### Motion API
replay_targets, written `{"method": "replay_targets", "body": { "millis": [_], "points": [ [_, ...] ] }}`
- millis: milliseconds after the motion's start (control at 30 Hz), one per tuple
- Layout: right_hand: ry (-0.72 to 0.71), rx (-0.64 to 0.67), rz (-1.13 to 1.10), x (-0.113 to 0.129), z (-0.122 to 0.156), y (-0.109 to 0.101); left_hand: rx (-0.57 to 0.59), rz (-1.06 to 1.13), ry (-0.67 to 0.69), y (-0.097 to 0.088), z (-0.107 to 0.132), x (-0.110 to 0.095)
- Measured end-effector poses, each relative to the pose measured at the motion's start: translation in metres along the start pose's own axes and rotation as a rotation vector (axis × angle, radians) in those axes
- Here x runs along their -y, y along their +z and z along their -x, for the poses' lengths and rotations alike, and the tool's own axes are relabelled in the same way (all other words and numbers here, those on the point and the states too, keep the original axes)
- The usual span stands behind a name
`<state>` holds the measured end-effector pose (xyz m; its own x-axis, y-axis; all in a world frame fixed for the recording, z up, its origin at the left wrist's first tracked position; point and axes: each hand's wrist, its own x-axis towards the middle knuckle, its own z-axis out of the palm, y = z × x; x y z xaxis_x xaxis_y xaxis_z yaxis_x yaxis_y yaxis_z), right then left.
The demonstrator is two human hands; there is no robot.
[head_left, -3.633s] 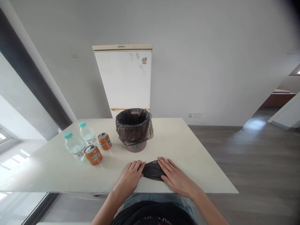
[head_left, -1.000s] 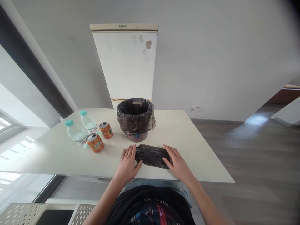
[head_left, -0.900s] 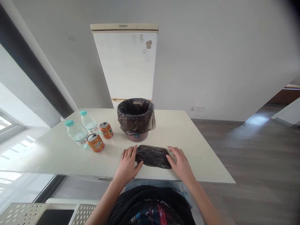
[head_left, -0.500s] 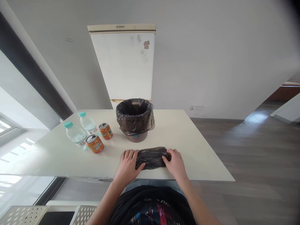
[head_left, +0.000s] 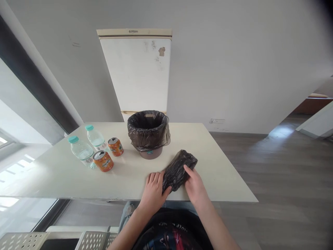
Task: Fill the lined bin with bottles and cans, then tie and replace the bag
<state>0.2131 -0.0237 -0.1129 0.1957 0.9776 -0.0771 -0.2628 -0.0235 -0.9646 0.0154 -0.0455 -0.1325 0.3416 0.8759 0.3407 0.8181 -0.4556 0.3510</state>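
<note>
Left hand [head_left: 154,191]: closed around the near end of the bag, fingers together along one edge, thumb on the other.
Right hand [head_left: 194,185]: pinching the bag's side farther along, thumb on top; its other fingers are mostly hidden.
Bag [head_left: 178,172]: black, crinkled, folded into a strip; it slants between the hands, far end pointing away beyond the right hand's thumb. Whether that end is off the worktop [head_left: 215,166], I cannot tell.
Bin [head_left: 151,153]: upright on the worktop, straight beyond the left hand and apart from it; a dark liner [head_left: 145,139] folds over its rim.
Cans: two, orange, upright, left of the left hand; near can [head_left: 103,162], far can [head_left: 116,147].
Bottles: two, clear, teal-capped, farther left of that hand; near bottle [head_left: 82,152], far bottle [head_left: 95,139].
Fridge [head_left: 137,73]: white, well beyond both hands, behind the bin.
</note>
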Motion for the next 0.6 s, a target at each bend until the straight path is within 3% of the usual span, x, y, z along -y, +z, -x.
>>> {"method": "replay_targets", "body": {
  "millis": [167, 267, 333, 433, 600],
  "points": [
    [-0.021, -0.118, 0.074, -0.017, -0.008, 0.002, 0.017, 0.015, 0.010, 0.000, 0.000, 0.002],
    [-0.153, -0.257, 0.325, -0.022, -0.013, 0.000, -0.021, 0.044, 0.020, -0.001, 0.003, 0.004],
    [-0.263, -0.301, 0.515, -0.019, -0.011, -0.001, 0.001, 0.030, 0.102, -0.002, 0.005, 0.005],
    [-0.426, -0.140, 0.768, -0.012, -0.005, -0.002, 0.070, 0.002, 0.214, -0.001, 0.005, 0.005],
    [-0.676, 0.412, 1.130, -0.009, 0.001, -0.007, 0.071, 0.025, 0.186, 0.003, 0.003, 0.007]
  ]
}}
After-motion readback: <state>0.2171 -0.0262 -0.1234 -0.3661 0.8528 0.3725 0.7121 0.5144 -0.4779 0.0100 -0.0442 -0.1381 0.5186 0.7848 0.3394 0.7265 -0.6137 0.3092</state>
